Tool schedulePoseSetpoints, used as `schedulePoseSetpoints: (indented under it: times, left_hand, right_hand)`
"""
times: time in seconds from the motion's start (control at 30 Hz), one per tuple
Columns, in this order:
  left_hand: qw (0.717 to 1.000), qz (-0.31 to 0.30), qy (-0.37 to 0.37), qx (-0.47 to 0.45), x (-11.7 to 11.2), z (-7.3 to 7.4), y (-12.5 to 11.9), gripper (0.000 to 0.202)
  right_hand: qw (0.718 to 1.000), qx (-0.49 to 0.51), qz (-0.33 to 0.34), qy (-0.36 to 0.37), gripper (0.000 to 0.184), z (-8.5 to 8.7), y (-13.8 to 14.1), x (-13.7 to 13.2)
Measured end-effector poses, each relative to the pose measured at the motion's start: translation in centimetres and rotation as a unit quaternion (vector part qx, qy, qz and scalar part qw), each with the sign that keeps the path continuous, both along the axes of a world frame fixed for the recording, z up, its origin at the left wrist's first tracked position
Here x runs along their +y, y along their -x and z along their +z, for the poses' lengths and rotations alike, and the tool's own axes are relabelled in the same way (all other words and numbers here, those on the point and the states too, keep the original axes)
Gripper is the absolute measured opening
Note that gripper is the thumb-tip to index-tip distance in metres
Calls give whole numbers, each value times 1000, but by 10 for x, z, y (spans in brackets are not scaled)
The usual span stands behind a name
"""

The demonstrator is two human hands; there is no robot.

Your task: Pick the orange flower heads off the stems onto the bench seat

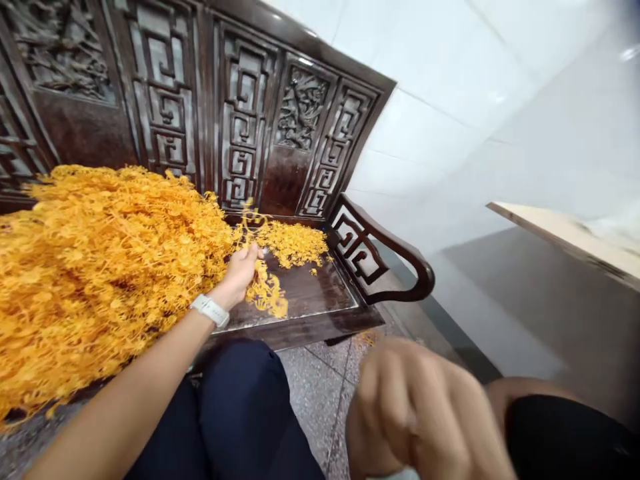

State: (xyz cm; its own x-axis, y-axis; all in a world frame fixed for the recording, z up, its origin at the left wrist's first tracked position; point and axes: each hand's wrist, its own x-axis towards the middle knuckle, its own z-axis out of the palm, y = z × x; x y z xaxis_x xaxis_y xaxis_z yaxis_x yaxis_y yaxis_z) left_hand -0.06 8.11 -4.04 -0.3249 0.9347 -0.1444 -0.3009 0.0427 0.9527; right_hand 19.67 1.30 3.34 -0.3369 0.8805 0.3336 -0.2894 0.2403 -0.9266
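My left hand [243, 270], with a pale watch on its wrist, reaches over the bench seat. Its fingers are closed on a cluster of yellow plastic flower-like pieces [267, 293], part of which shows below the hand and part above it. Left of it rises a big heap of the same yellow pieces [115, 247]. A smaller, flat pile [295, 243] lies just beyond the hand. My right hand [425, 407] is large and close to the camera at lower right, slightly blurred. Its fingers are curled in; whatever they may hold is hidden.
The dark carved wooden bench [310, 293] has a latticed backrest and a curved armrest [425, 280] at its right end. A few yellow bits [369, 338] lie on the speckled tile floor [320, 380]. A light board's edge [560, 240] juts in at right. My dark-clad knee [245, 380] is before the bench.
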Motion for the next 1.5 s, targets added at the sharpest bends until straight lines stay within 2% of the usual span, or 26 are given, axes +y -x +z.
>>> schedulePoseSetpoints:
  times: [0.1, 0.17, 0.3, 0.37, 0.43, 0.5, 0.6, 0.73, 0.8, 0.9, 1.0, 1.07, 1.13, 1.2, 1.23, 1.27, 1.33, 1.4, 1.43, 1.47, 1.5]
  left_hand:
    - [1000, -9, 8, 1, -3, 6, 6, 35]
    - [1000, -16, 20, 7, -7, 8, 4, 32]
    - [997, -23, 23, 75, -7, 3, -2, 33]
    - [992, -46, 4, 116, -8, 2, -7, 34]
    - [988, -76, -20, 133, -10, 3, -14, 38]
    - [985, -93, -56, 137, -13, 6, -19, 42]
    - [981, -86, -103, 138, -14, 10, -23, 47]
    - [983, -80, -103, 132, -16, 16, -19, 46]
    - [982, -103, -86, 132, -18, 19, -17, 45]
    - [983, -125, -47, 129, -20, 22, -15, 42]
    - [988, -91, -25, 120, -14, 16, -12, 38]
    - [993, -58, -6, 107, -6, 8, -7, 37]
    - [995, -26, 14, 97, 4, -2, 0, 36]
    - [995, -1, 29, 92, 11, -9, 9, 36]
    - [995, 5, 37, 90, 13, -12, 14, 36]
    - [995, 7, 46, 88, 14, -13, 19, 36]
    - [995, 5, 56, 85, 13, -13, 25, 33]
    - [995, 1, 56, 81, 11, -11, 28, 31]
    - [996, 0, 53, 78, 10, -9, 29, 30]
    - [996, -1, 52, 76, 9, -8, 29, 30]
    - [996, -4, 52, 75, 9, -8, 30, 30]
  right_hand:
    - [997, 53, -13, 57, 21, 2, 25, 34]
    - [992, 85, -33, 87, 20, -3, 31, 53]
    - [950, 233, -9, 209, 22, -34, 28, 67]
    - [958, 214, -40, 186, 21, -54, 29, 61]
    - [979, 125, -104, 121, 18, -71, 34, 50]
    - [988, 30, -138, 62, 20, -81, 38, 41]
    - [989, -58, -136, -7, 26, -84, 39, 36]
    - [973, -111, -165, -113, 21, -82, 37, 35]
    - [970, -102, -189, -113, 18, -82, 36, 35]
    - [975, -78, -197, -74, 20, -78, 35, 31]
    - [979, -78, -147, -118, 22, -70, 43, 15]
    - [983, -43, -58, -166, 23, -64, 54, -3]
    - [969, -2, 134, -209, 20, -60, 64, -26]
    - [916, 5, 343, -206, 18, -56, 63, -50]
    - [893, -4, 412, -183, 23, -54, 57, -60]
    - [881, -18, 450, -147, 29, -51, 49, -67]
    - [890, -14, 451, -62, 35, -42, 26, -67]
    - [910, 60, 411, -1, 34, -31, 9, -45]
    - [920, 151, 362, 10, 33, -26, 5, -28]
    - [931, 242, 271, 40, 35, -21, 4, -9]
    - [935, 272, 218, 64, 33, -18, 7, 10]
